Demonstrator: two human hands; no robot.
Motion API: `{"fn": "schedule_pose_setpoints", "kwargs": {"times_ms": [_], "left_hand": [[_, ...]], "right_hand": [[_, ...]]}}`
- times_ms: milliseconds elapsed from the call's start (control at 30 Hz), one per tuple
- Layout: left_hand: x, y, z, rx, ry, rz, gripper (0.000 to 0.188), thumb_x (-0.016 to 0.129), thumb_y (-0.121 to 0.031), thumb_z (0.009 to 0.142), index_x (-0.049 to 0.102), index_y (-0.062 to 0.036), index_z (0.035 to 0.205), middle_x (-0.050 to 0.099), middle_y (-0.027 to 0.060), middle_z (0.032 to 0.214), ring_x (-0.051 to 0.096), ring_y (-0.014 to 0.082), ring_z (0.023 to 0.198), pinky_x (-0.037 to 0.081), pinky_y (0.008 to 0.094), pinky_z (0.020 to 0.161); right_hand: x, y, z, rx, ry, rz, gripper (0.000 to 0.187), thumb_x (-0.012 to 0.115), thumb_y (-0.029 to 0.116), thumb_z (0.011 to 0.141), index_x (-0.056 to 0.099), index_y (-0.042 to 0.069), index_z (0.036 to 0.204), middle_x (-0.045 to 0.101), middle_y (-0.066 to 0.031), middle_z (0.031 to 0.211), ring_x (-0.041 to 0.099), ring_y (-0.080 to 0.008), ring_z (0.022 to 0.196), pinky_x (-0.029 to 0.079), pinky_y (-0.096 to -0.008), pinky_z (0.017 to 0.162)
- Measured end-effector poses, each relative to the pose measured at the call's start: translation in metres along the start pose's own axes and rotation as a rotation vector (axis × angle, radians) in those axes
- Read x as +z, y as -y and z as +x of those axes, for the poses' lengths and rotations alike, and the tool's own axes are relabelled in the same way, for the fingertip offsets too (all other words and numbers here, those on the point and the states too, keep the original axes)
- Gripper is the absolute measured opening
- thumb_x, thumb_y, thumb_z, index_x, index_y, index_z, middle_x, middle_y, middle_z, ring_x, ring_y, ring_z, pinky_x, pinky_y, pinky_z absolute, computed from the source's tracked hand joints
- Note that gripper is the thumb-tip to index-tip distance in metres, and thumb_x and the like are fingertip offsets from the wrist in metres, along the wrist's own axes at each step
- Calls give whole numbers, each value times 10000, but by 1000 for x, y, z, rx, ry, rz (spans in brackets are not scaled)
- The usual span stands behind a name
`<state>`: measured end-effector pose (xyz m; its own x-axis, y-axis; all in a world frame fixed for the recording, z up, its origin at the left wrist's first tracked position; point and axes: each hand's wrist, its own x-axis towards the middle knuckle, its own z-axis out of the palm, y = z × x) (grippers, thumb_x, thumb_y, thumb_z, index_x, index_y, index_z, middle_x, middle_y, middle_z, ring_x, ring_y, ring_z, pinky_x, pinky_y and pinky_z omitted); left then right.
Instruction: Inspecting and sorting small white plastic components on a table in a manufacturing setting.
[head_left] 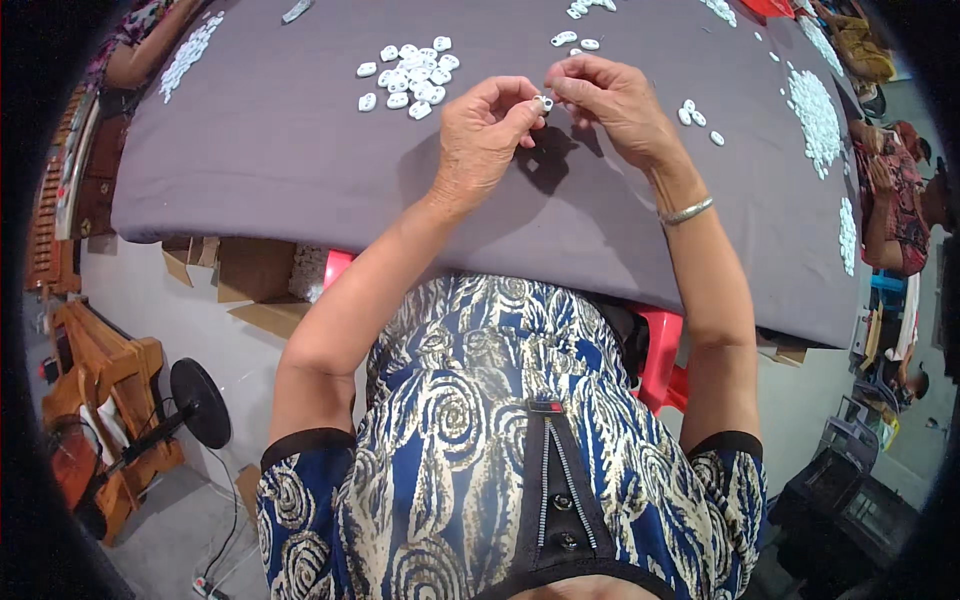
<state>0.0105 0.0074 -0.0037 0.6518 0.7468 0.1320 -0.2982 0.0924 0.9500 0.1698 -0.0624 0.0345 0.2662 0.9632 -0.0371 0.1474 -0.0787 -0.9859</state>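
Observation:
My left hand (487,130) is closed in a pinch on a small white plastic piece (544,103) with round holes, held just above the grey tablecloth (400,225). Close by on the right, my right hand (612,103) has its thumb and forefinger pressed together; what lies between them, if anything, is too small to make out. A loose pile of white two-holed plastic pieces (410,76) lies left of my hands. A few smaller white oval pieces (564,38) rest just beyond my right hand, and others (685,115) lie to its right.
A large heap of white pieces (815,122) covers the table's right side, with another heap (190,57) at the far left. Other people (892,200) sit at the table's sides. Below the edge are a cardboard box (262,272), a red stool (660,355) and a black fan (200,402).

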Motion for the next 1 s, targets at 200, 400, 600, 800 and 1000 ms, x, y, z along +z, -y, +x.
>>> {"fn": "schedule_pose_setpoints", "kwargs": {"times_ms": [200,400,600,800,1000], "left_hand": [[1,-1,-1,-9,-13,59,154,651,-49,848,617,14,985,633,48,856,596,85,699,498,200,601],[2,1,0,39,-20,62,189,644,-45,838,568,3,1005,613,41,811,604,86,707,519,211,597],[2,3,0,43,-2,46,243,644,-44,838,527,-3,1046,602,48,831,606,97,717,519,217,602],[1,5,0,62,6,42,247,639,-36,844,507,-5,1050,599,52,834,606,99,718,517,217,600],[1,4,0,51,23,20,262,640,-30,842,499,-3,1061,593,52,833,605,101,726,516,215,604]], "right_hand": [[7,-10,-4,29,-44,220,171,647,170,872,656,10,934,587,20,745,490,-40,614,399,-177,534],[9,-10,-4,-2,-37,215,184,652,180,872,660,2,920,576,24,725,488,-41,603,395,-176,529],[9,-12,-2,-12,-20,164,184,650,187,874,660,7,909,574,31,717,491,-37,608,398,-174,540],[8,-13,-2,-26,-14,174,170,650,193,873,666,25,896,577,38,713,495,-36,609,403,-178,545],[10,-11,-3,-30,-42,124,177,648,195,874,659,18,882,563,41,703,480,-31,612,394,-177,548]]}}
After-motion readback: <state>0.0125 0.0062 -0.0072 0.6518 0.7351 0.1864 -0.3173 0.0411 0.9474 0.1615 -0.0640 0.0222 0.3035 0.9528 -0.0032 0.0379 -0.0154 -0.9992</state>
